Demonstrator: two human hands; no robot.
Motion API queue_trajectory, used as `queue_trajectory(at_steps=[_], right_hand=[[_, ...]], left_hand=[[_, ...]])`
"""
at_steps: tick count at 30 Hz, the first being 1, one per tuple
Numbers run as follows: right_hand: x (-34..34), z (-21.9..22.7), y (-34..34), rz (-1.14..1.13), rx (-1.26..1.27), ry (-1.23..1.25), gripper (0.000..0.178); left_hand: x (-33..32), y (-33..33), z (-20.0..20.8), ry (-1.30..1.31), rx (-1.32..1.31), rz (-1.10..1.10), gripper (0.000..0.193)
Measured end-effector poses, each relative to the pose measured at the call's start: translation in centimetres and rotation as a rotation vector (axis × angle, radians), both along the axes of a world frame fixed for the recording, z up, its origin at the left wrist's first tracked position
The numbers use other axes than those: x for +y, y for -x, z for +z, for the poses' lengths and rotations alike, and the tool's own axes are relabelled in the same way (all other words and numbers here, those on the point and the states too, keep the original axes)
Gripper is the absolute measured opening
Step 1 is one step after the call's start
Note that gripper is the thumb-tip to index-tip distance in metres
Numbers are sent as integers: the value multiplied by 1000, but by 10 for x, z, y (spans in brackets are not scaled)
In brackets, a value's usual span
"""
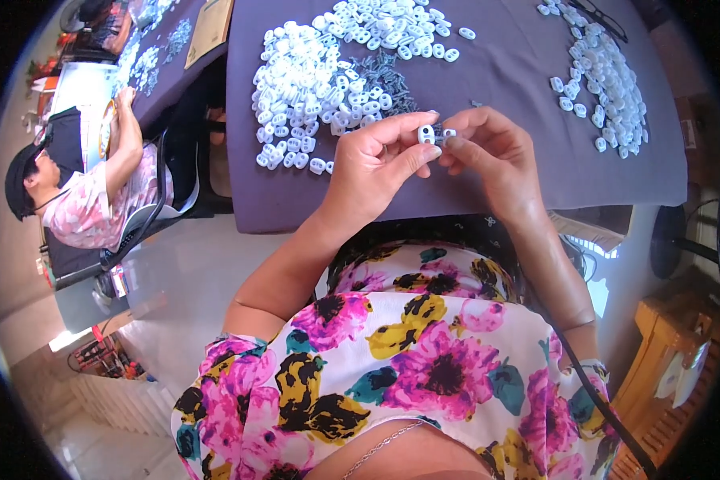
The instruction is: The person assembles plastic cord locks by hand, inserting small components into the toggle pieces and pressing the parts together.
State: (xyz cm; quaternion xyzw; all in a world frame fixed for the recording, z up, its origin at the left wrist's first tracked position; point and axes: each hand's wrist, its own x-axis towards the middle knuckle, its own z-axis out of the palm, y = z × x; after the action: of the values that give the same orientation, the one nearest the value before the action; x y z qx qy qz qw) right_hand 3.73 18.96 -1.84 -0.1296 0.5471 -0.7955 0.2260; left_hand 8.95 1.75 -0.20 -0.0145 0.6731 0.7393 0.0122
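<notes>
Above the table's near edge my two hands meet. Between thumb and fingers my left hand (376, 160) pinches a white oval two-hole cord lock shell (426, 134). Close against it on the right, my right hand (496, 160) pinches a small white piece (450, 134), apparently a cord lock plunger. Something grey shows between the two pieces, perhaps a spring, but it is too small to be sure. Beyond my left hand lies a big heap of white cord lock pieces (296, 72). A pile of small dark grey springs (384, 76) adjoins it.
Another heap of white pieces (612, 88) lies on the right of the purple-grey tablecloth (488, 64), with dark glasses (604, 18) beyond it. At left a person (96, 184) in a cap sits at another table with similar pieces. A wooden stool (672, 344) stands lower right.
</notes>
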Motion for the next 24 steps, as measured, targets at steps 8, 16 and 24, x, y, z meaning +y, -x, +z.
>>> queue_trajectory(at_steps=[8, 16, 24], right_hand=[[3, 2, 2, -17, 3, 15, 11], [4, 2, 3, -13, -15, -49, 12], [6, 4, 3, -5, -1, -51, 13]], left_hand=[[3, 3, 3, 25, 3, -11, 33], [1, 8, 4, -8, -1, -45, 27], [4, 8, 1, -38, 23, -29, 25]])
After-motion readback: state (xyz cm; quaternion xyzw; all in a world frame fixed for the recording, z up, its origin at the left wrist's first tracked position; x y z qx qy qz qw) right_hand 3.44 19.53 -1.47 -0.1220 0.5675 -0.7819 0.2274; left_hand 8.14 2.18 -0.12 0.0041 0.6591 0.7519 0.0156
